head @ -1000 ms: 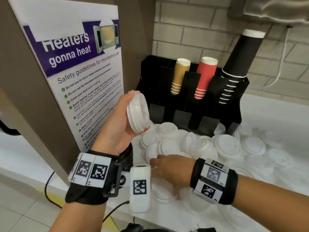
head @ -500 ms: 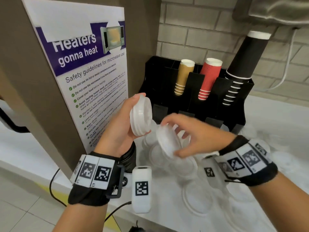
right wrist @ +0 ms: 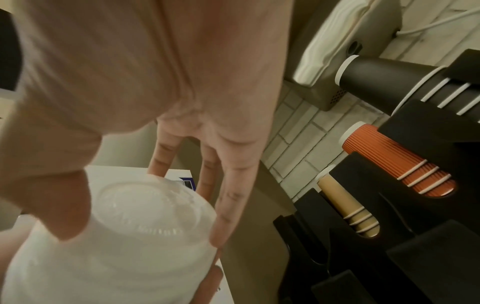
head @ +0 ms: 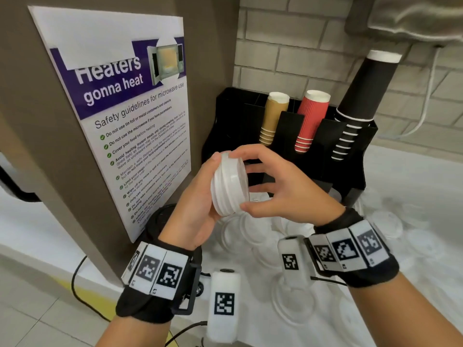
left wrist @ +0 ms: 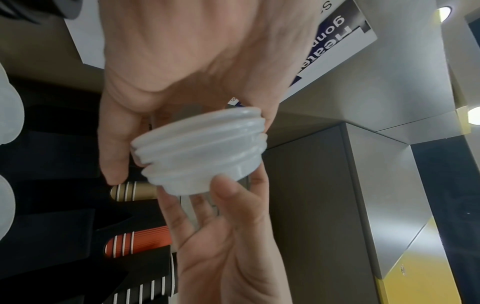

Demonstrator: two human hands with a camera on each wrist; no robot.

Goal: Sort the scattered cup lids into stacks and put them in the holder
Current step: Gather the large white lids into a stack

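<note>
My left hand (head: 208, 189) grips a short stack of white cup lids (head: 229, 184) on its edge, held up in front of the black holder (head: 350, 176). My right hand (head: 260, 189) pinches the outermost lid (right wrist: 130, 236) by its rim with thumb and fingertips, against the stack's open side. The left wrist view shows the stack (left wrist: 200, 150) between both hands, its rims nested. Several loose white lids (head: 250, 236) lie scattered on the white counter (head: 413, 196) below the hands.
The holder's slots carry a brown cup stack (head: 273, 118), a red one (head: 310, 121) and a tall black one (head: 355, 101). A brown panel with a microwave poster (head: 125, 121) stands close on the left. A brick wall rises behind.
My right hand lifted one lid off the counter pile and carried it up to the stack in my left hand, where it now sits. The left hand stayed raised.
</note>
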